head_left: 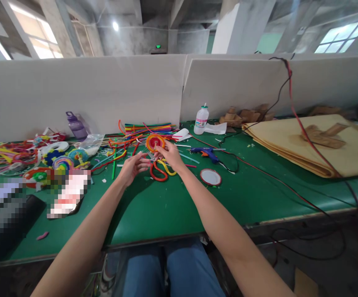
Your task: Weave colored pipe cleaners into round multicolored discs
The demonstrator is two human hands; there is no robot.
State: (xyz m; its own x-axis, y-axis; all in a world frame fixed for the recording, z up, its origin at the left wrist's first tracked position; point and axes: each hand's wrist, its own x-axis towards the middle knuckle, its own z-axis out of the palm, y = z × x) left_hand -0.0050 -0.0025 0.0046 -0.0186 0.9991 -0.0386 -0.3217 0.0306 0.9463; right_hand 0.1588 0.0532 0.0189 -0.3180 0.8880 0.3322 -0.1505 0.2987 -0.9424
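My right hand [170,156] pinches a round disc [155,143] with orange, yellow and red rings, held just above the table. Beside it on the left, my left hand [134,167] has its fingers stretched out and a little apart, with nothing plainly held. Below the hands lie a red loop [158,172] and a yellow loop [168,168], which look like scissor handles, though the fingers partly cover that spot. Behind the disc spreads a pile of coloured fuzzy stems [148,128]. A blue glue gun [206,154] rests to the right of my right hand.
A white round lid-like piece [210,177] lies on the green table [166,214]. Farther back stand a white bottle [201,119] and a purple bottle [76,125]. Coloured crafted pieces [63,163] crowd the left; folded yellow sheets [284,144] and a red cable [268,176] occupy the right.
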